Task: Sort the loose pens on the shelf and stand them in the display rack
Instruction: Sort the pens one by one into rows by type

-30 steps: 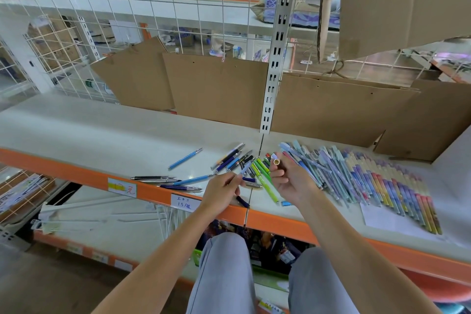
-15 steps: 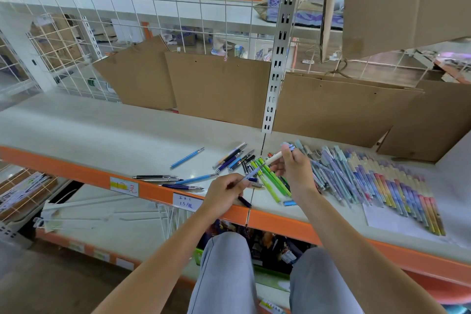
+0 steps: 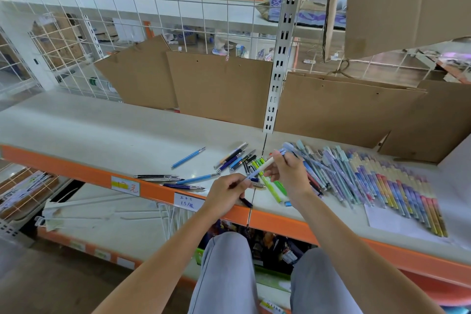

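white wire grid [image 3: 158, 20] and cardboard sheets [image 3: 221, 86] back the orange-edged shelving.

left hand [image 3: 225, 192]: curled, pinching | right hand [image 3: 289, 173]: raised, pinching

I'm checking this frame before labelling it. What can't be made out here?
- Head view: display rack, none in frame.
- White pen: its lower end is hidden inside the left hand.
- Dark pen: mostly covered by that hand.
- Price label on the shelf edge: writing too small.
- Right hand covers pens beneath it.
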